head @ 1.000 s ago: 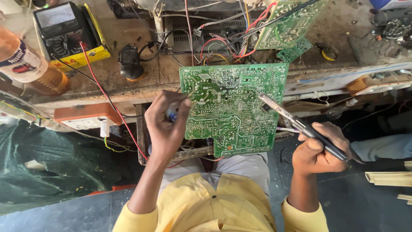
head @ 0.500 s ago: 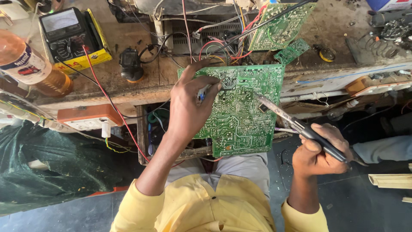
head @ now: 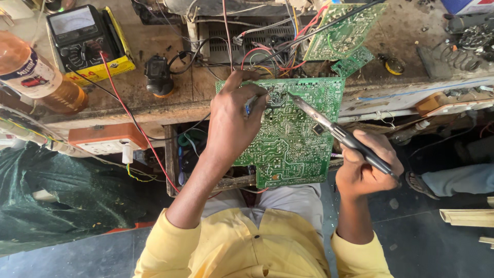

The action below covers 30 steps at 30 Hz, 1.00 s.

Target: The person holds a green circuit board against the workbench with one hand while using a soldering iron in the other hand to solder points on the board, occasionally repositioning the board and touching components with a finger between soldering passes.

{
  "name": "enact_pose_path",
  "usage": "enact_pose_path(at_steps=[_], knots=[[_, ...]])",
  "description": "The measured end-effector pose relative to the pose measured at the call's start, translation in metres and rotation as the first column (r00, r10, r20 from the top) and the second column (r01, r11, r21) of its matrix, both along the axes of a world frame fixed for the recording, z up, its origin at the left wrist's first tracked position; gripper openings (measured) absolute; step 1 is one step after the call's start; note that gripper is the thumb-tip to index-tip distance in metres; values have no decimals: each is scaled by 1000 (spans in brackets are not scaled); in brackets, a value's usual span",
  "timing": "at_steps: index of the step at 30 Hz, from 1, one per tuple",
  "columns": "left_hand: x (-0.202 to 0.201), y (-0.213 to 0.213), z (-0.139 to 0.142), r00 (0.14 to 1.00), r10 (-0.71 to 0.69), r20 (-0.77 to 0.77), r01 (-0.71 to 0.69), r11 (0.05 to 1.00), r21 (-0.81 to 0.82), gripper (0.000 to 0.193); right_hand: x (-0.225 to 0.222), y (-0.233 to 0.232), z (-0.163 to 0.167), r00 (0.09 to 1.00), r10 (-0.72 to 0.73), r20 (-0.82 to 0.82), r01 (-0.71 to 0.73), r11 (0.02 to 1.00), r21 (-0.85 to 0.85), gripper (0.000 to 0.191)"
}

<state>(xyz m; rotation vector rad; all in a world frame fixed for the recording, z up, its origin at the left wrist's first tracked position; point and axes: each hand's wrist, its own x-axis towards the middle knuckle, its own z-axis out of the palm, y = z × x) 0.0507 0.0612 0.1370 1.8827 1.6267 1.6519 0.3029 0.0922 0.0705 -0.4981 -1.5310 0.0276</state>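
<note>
The board leans on the tabletop edge, over the person's lap. The left hand lies on it, its grip closed on a small blue-tipped tool. The right hand grips the iron, whose tip touches the board. I think the tip may slip and burn the near fingers, or the board may slide.

Bottle label, far left: white band with red and blue print. Meter dial, top left: pale rectangular face in black-and-yellow case. Box, top right corner: blue and white.
</note>
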Motion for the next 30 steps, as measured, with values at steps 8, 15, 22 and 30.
enact_pose_path(at_steps=[8, 15, 22, 30], knots=[[-2, 1, -2, 1000, -6, 16, 5, 999, 31, 5, -15, 4, 7, 998, 45, 43, -43, 998, -45, 35], [-3, 1, -3, 999, 3, 40, -3, 1000, 10, 7, -20, 11, 10, 996, 87, 20, -87, 996, -5, 39], [-2, 3, -5, 998, 8, 63, -10, 1000, 27, 8, -21, 9, 6, 993, 113, 31, -110, 990, -87, 36], [-2, 3, -7, 997, 9, 72, -12, 999, 34, 7, -21, 12, 6, 994, 95, 47, -90, 991, -98, 36]])
